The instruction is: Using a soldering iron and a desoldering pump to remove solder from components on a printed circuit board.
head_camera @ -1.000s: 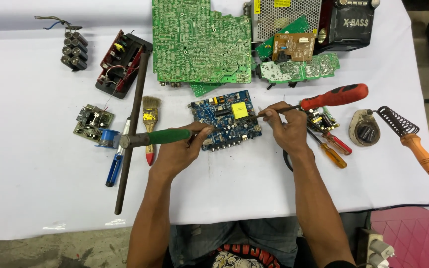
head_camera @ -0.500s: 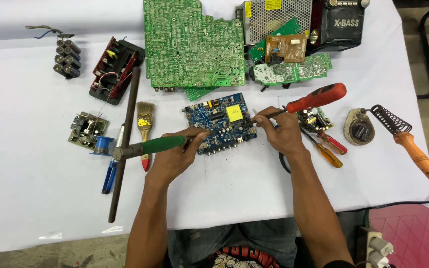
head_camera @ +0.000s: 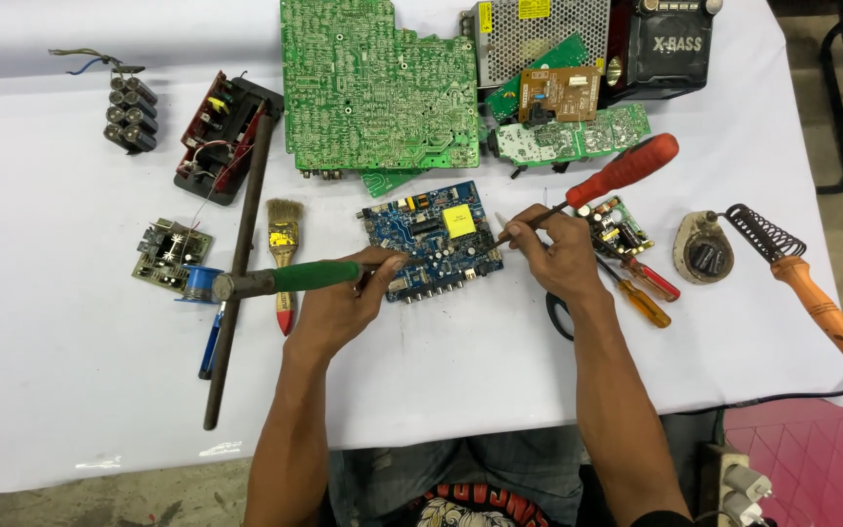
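Right hand lifts the screwdriver end; the rest is mostly camera drift.

The red-handled screwdriver (head_camera: 609,181) in the right hand (head_camera: 556,256) now slants steeper, handle raised further up-right than a second ago (tip near the blue circuit board (head_camera: 433,239) edge). Left hand (head_camera: 339,303) with the green-handled tool (head_camera: 290,280) sits slightly lower beside the board; view has shifted a little.

I see a matt white cloth (head_camera: 70,371) covering the table, a glossy red plastic screwdriver handle (head_camera: 624,171), a dull, rough metal rod (head_camera: 238,263), and a wooden-handled brush (head_camera: 284,254).
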